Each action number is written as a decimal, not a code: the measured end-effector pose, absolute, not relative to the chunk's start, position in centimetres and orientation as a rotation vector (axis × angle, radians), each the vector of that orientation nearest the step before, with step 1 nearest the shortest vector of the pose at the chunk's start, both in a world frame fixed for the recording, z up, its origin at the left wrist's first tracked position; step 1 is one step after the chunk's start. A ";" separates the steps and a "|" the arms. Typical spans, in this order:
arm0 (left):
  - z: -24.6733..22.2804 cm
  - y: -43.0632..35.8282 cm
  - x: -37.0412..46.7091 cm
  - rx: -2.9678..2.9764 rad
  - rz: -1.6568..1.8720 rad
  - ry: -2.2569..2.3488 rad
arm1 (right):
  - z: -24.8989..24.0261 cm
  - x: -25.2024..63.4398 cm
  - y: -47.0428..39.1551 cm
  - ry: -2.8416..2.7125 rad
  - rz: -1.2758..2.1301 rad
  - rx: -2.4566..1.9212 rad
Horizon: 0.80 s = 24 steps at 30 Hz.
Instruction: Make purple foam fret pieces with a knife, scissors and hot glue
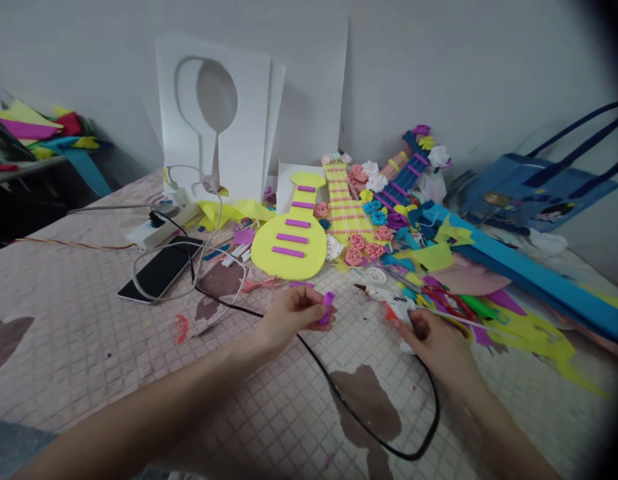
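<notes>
Between the thumb and fingers of my left hand (pixel 296 313) is a small purple strip (pixel 327 309), held above the table. My right hand (pixel 436 340) grips a white glue gun (pixel 396 307), its dark nozzle pointing left toward the strip without touching it. Just beyond my left hand stands a yellow guitar-shaped cutout (pixel 289 247) with several purple bars across its neck and body. Beside it on the right is a yellow piece with pink bars and white strings (pixel 346 200), edged with paper roses (pixel 356 250).
A phone (pixel 163 267) and white cable lie at left, near a power strip (pixel 163 227). The black cord (pixel 339 397) loops across the front. Coloured scraps (pixel 519 333), a blue roll (pixel 529 267) and a blue bag (pixel 519 190) occupy the right. White boards (pixel 249 100) lean against the wall.
</notes>
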<state>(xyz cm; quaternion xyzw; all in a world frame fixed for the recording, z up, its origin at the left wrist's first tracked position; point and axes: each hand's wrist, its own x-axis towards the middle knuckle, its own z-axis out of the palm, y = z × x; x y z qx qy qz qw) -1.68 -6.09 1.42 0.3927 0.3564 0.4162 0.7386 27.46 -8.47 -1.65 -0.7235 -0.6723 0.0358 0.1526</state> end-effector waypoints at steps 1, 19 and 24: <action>1.4 -6.1 -1.7 0.864 0.909 0.779 | -1.6 27.3 -8.1 -1.938 0.111 -2.071; 1.7 -5.5 -2.6 0.905 0.985 0.794 | 2.7 22.5 -11.4 -1.197 1.309 -1.354; 1.7 -5.6 -2.6 0.879 0.975 0.765 | 2.3 21.6 -12.4 -1.267 1.215 -1.392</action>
